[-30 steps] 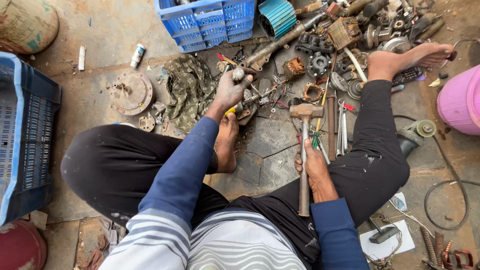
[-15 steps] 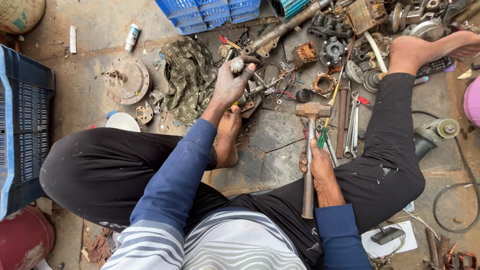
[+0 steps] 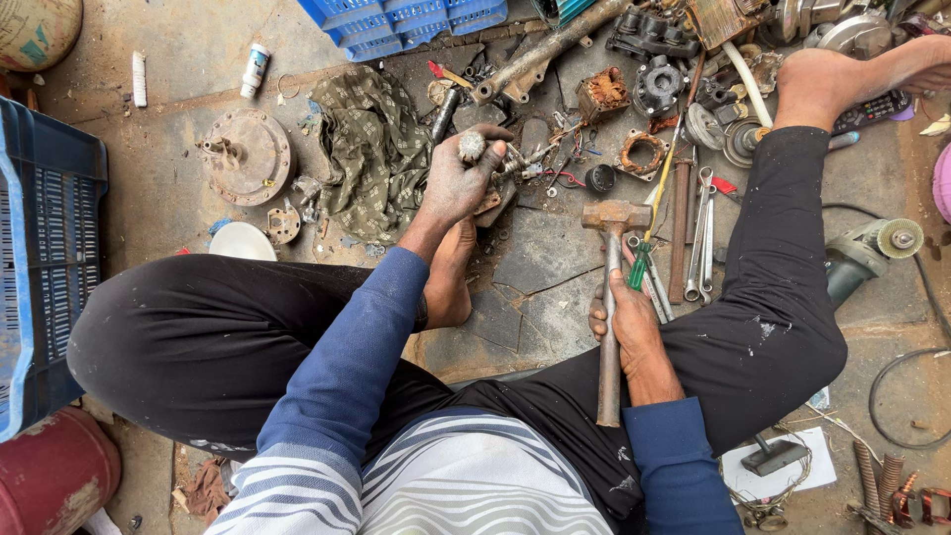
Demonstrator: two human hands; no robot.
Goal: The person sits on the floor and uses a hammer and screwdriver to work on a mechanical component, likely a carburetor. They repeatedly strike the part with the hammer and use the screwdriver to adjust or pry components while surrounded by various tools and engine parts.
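In the head view, a cracked concrete floor is seen from above, with the person seated cross-legged on it. The left hand (image 3: pixel 458 183) is stretched toward the upper centre of the frame, its fingers closed around a small metal part (image 3: pixel 473 146) whose rounded grey end shows above the knuckles; the part is held just above a cluster of wires and scrap metal. The right hand (image 3: pixel 628 322) is placed right of centre, its fingers wrapped around the wooden handle of a hammer (image 3: pixel 611 297), whose rusty head is rested on the floor at centre right. Just right of the hammer head, a green-handled screwdriver (image 3: pixel 642 264) is laid, and beside it several spanners (image 3: pixel 699 233) are lined up. A patterned olive cloth (image 3: pixel 371 149) is spread left of the left hand, and further left a round rusty disc (image 3: pixel 248 156) with a short shaft is set on the floor. A blue crate (image 3: pixel 40 258) is stood along the left edge, and another blue crate (image 3: pixel 416 18) is seen at the top. An angle grinder (image 3: pixel 872 248) is laid at the right edge, beyond the black-trousered leg.
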